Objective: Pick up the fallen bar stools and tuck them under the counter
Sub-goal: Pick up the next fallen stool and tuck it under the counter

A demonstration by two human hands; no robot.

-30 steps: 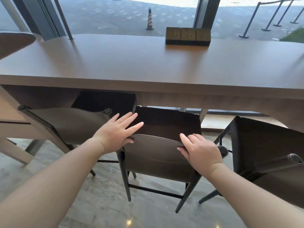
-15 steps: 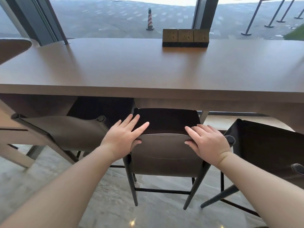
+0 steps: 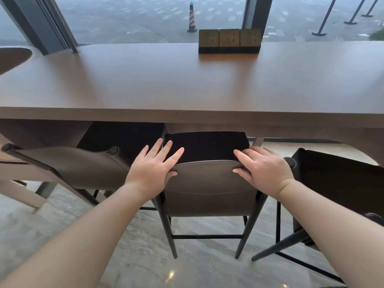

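Observation:
The middle bar stool (image 3: 207, 190) stands upright on its legs, its dark seat partly under the brown counter (image 3: 187, 86). My left hand (image 3: 153, 165) rests on the left end of its backrest's top edge, fingers straight and spread over the seat, thumb against the back face. My right hand (image 3: 264, 165) grips the right end of the same edge, fingers bent over the top and thumb underneath. A second stool (image 3: 79, 165) stands to the left, turned at an angle, its seat under the counter. A third stool (image 3: 340, 183) stands to the right, also angled.
A block of three power sockets (image 3: 229, 40) stands at the back of the counter against the window. A slanted wooden counter leg (image 3: 18, 194) comes down at the left. The floor (image 3: 135, 256) is polished grey stone.
The middle stool has slid forward, further under the counter, and turned square to it. Both hands stayed on its backrest and went with it.

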